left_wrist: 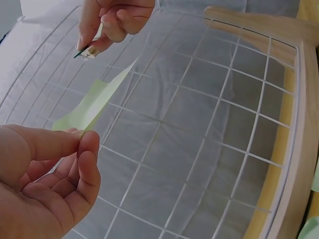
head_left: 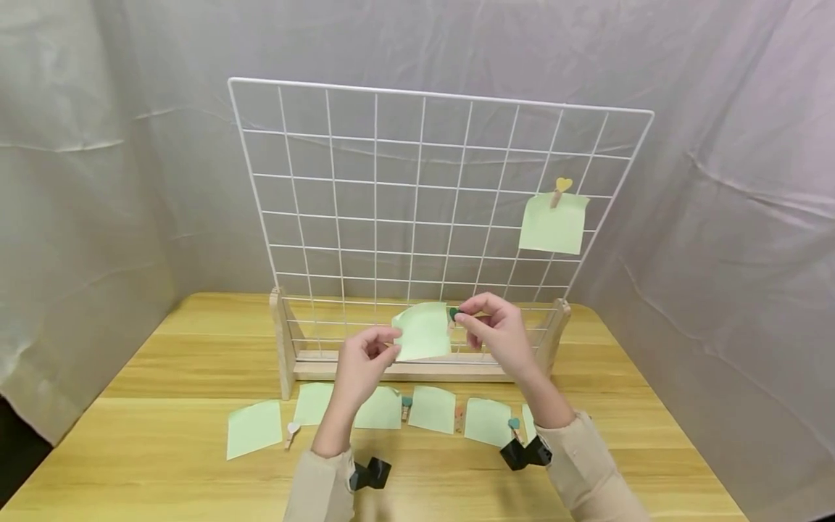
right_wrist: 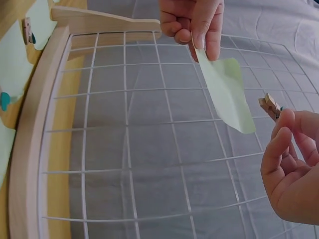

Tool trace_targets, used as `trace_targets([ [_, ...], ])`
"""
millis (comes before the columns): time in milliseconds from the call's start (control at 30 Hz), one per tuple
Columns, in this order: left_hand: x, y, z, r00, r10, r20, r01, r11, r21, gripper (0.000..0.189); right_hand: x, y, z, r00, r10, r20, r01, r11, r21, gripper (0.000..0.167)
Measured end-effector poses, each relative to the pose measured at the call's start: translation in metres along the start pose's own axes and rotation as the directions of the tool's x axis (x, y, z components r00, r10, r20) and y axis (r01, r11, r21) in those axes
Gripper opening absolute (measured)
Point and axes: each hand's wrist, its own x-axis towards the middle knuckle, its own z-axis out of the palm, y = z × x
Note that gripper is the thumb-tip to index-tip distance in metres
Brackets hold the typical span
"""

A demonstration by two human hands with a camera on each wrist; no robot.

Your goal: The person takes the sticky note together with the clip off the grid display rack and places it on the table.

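My left hand (head_left: 367, 362) pinches a pale green sticky note (head_left: 422, 332) by its left edge, between thumb and fingers. The note is held up in front of the lower part of a white wire grid (head_left: 396, 179) and curves a little in the left wrist view. Just right of the note, my right hand (head_left: 499, 335) pinches a small wooden clothespin (right_wrist: 270, 106) with a dark green heart (head_left: 453, 313) on it. In the right wrist view the clothespin's wooden tips point toward the note, with a gap between them.
On the grid's upper right hangs another green note (head_left: 553, 226) under a yellow-heart clothespin (head_left: 559, 190). Wooden feet (head_left: 284, 344) carry the grid. Several notes (head_left: 254, 429) and heart clothespins (head_left: 292, 433) lie in a row along the wooden table (head_left: 196, 478). Grey cloth (head_left: 163, 58) surrounds it.
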Motion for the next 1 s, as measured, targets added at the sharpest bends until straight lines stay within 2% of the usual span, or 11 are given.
trace_targets([
  [300, -0.011, -0.009, -0.004, 0.998, -0.061, 0.001, 0.061, 0.998, 0.034, 0.01, -0.01, 0.015, 0.001, 0.998, 0.06, 0.011, -0.061, 0.998, 0.016, 0.009],
  [567, -0.021, -0.018, -0.016, 0.989, -0.147, -0.011, 0.148, 0.985, 0.088, 0.01, -0.019, 0.025, 0.003, 0.992, 0.117, 0.055, -0.118, 0.993, 0.008, 0.013],
  [1000, -0.035, -0.03, -0.029, 0.978, -0.204, 0.045, 0.196, 0.971, 0.137, 0.01, -0.03, 0.041, 0.004, 0.976, 0.185, 0.117, -0.189, 0.982, 0.022, 0.015],
])
